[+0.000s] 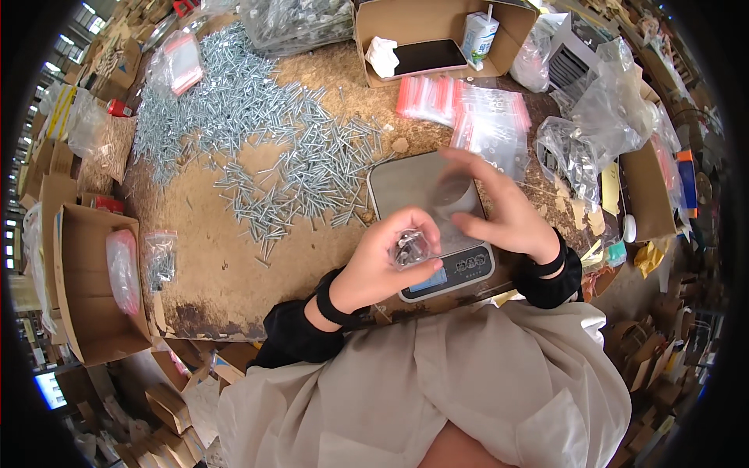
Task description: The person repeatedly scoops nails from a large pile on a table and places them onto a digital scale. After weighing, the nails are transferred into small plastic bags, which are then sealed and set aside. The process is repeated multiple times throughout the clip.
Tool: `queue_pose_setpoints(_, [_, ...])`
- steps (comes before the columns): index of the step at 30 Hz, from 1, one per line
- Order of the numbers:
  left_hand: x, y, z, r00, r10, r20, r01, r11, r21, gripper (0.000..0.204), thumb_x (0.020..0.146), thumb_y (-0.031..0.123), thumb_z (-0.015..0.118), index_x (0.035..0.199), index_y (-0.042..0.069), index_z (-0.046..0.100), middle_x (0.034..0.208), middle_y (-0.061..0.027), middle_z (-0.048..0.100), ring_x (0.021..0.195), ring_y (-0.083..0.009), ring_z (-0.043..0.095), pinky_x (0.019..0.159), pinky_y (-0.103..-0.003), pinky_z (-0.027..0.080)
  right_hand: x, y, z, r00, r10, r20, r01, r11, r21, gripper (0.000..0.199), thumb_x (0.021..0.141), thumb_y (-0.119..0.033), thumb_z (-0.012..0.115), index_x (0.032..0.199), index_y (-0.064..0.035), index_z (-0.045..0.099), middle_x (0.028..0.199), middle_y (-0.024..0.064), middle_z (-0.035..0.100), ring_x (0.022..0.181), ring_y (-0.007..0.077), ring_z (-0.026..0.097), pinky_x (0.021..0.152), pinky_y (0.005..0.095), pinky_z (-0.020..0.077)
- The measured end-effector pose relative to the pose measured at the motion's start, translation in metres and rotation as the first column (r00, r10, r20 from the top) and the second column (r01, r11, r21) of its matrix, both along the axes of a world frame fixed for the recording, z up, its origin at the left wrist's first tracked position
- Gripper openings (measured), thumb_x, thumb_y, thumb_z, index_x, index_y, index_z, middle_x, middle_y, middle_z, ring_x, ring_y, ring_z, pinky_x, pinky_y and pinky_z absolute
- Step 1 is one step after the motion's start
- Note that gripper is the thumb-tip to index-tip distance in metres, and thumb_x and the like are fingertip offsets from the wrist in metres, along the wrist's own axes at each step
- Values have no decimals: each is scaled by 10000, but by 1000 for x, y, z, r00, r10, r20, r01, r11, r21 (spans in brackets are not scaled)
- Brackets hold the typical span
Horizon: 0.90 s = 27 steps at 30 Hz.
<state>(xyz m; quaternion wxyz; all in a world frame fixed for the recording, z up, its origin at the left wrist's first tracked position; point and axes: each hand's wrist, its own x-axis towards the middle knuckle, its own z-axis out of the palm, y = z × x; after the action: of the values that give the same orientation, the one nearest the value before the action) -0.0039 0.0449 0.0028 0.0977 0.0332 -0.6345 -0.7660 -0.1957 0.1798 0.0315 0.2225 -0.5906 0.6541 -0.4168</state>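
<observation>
My left hand (pixel 382 253) is closed around a small clear plastic bag (pixel 409 248) with dark and silvery metal pieces inside. Their exact kind is hard to make out. Over the grey digital scale (pixel 398 187), my right hand (pixel 507 209) has its thumb and fingers around a translucent cup (pixel 454 195). Motion smears the cup and fingertips, and whether the cup touches the scale's plate is unclear. Beyond and left of the scale, loose silver screws (pixel 289 175) lie spread over the worn wooden table (pixel 203 269).
Empty zip bags (pixel 491 121) with red edges lie behind the scale. Further back, a cardboard box (pixel 437 19) holds a phone (pixel 429 58) and a drink carton (pixel 479 37). A filled bag (pixel 161 261) lies beside the open carton (pixel 97 292) at left. Plastic bags (pixel 573 156) crowd the right.
</observation>
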Motion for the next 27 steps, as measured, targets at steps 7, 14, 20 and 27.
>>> queue_pose_setpoints(7, [12,-2,17,948,51,-313,-43,999,32,657,871,73,513,1500,27,330,1426,-202,446,1368,-370,396,1152,-513,240,22,4,2,897,-66,-438,14,993,-121,646,734,-262,811,1292,-59,556,1286,157,525,1256,388,479,1137,570,283])
queue_pose_setpoints(14, [8,-8,19,891,-210,-402,-24,864,-503,639,928,103,502,1538,38,322,1549,-219,365,1474,-453,218,1196,-545,166,47,4,4,965,130,-230,-207,914,-350,104,879,-152,709,903,-61,666,875,85,622,914,293,620,1036,479,438])
queue_pose_setpoints(20, [14,-14,29,948,-50,-313,-123,853,-507,329,824,51,732,1143,42,655,1078,-129,672,959,-295,659,806,-381,509,44,10,10,975,138,-173,-209,832,-514,108,806,-85,717,754,-58,627,683,59,575,562,261,573,676,391,574])
queue_pose_setpoints(27, [18,-11,25,936,73,-345,-204,910,-360,58,889,53,689,908,11,653,857,-95,685,737,-220,645,655,-325,492,35,14,18,989,114,-97,-148,830,-538,92,812,-89,679,757,-47,619,649,36,582,543,227,576,695,420,577])
